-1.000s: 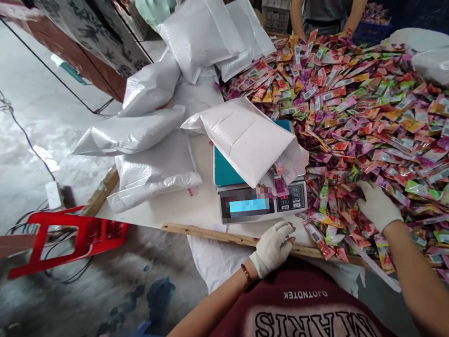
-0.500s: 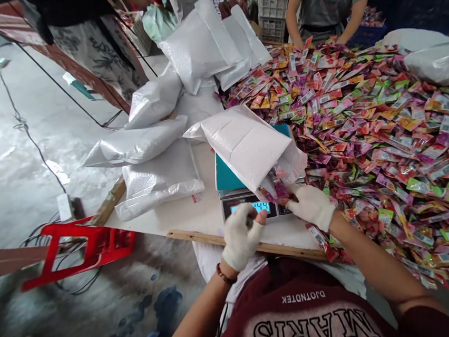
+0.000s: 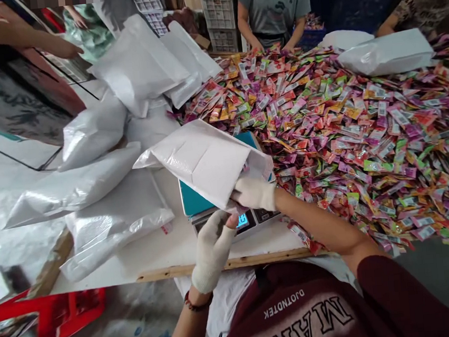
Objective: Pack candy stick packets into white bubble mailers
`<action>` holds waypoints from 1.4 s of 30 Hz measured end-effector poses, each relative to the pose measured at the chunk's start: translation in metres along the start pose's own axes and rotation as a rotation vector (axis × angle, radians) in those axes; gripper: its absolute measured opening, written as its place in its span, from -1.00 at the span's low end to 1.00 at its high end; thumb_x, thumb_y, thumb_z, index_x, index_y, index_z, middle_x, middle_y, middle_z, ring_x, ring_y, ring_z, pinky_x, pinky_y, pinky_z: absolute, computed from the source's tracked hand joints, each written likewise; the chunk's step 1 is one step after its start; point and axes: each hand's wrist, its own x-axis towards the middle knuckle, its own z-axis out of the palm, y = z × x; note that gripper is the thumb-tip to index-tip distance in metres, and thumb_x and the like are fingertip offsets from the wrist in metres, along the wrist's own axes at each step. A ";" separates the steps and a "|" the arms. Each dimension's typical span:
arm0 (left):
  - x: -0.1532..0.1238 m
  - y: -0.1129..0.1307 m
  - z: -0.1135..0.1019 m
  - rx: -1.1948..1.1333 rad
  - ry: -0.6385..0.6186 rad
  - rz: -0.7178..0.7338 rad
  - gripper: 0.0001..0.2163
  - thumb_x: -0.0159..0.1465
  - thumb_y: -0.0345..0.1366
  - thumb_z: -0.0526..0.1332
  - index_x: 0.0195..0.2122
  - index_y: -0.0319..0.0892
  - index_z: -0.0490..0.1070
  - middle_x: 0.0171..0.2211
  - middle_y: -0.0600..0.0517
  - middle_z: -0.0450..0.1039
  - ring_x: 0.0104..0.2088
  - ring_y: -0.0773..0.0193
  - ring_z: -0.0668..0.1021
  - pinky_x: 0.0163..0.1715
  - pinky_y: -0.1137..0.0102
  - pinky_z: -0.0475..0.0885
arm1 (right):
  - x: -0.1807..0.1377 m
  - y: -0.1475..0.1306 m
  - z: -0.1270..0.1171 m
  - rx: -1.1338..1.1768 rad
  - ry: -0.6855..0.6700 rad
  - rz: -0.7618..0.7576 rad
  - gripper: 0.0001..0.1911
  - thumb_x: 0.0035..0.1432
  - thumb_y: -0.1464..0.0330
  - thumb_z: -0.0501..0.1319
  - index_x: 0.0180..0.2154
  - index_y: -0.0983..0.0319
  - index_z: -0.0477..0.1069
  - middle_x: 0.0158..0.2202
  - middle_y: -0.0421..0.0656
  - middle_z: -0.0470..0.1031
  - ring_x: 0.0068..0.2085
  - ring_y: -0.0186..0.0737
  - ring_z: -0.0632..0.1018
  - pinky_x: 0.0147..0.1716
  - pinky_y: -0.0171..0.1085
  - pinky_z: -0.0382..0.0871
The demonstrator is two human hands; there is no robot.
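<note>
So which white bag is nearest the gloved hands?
The open bag lying across the teal-topped scale, its mouth at the right hand; the other white bags lie off the scale, farther away.

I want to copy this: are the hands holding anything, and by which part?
The right hand is at the open end of the white mailer bag; whether it's gripping, I can't tell. Nothing shows in the left hand.

Left hand (image 3: 212, 250) wears an off-white knit glove (image 3: 206, 268), thumb tip exposed; right hand (image 3: 255, 193) wears a matching one. Bracelet (image 3: 198, 302) of dark reddish-brown beads sits on the near side of the left glove's cuff. Shirt (image 3: 271, 280): maroon, small pale lettering "DJOTNDTEK" (image 3: 284, 304); nearer, large dark-outlined letters (image 3: 320, 319) on a faded patch, partly cropped. Right sleeve (image 3: 394, 284): plain maroon, ends near elbow.
</note>
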 end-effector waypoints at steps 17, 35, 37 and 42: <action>-0.041 -0.042 0.046 0.088 -0.262 -0.012 -0.74 0.36 -0.12 0.07 -0.25 -0.17 0.44 -0.35 0.01 0.50 -0.32 0.24 0.52 -0.28 0.39 0.39 | -0.101 0.114 -0.086 -0.703 0.057 0.240 -0.67 0.19 0.46 0.06 -0.06 0.24 0.47 -0.07 0.01 0.42 -0.10 -0.07 0.49 -0.14 -0.20 0.37; -0.044 -0.041 0.054 0.135 -0.304 0.004 -0.75 0.35 -0.14 0.07 -0.19 -0.16 0.46 -0.23 -0.06 0.56 -0.20 0.15 0.56 -0.20 0.34 0.40 | -0.034 0.036 -0.048 0.241 0.051 0.101 -0.74 0.23 0.21 0.14 -0.36 0.23 0.46 -0.45 -0.21 0.48 -0.39 -0.24 0.47 -0.34 -0.28 0.37; -0.046 -0.036 0.056 0.127 -0.304 0.003 -0.75 0.34 -0.16 0.08 -0.19 -0.16 0.47 -0.20 -0.07 0.57 -0.18 0.15 0.56 -0.20 0.35 0.41 | 0.000 0.033 -0.024 0.459 0.113 0.126 -0.80 0.17 0.25 0.13 -0.37 0.23 0.41 -0.51 -0.24 0.43 -0.45 -0.27 0.44 -0.38 -0.28 0.38; -0.057 -0.037 0.049 0.094 -0.282 -0.031 -0.75 0.35 -0.16 0.07 -0.17 -0.17 0.47 -0.21 -0.06 0.56 -0.17 0.15 0.56 -0.19 0.35 0.40 | 0.016 0.032 -0.005 0.785 0.294 0.049 -0.64 0.12 0.30 0.16 -0.02 0.19 0.37 -0.18 -0.14 0.56 -0.17 -0.20 0.57 -0.07 -0.18 0.48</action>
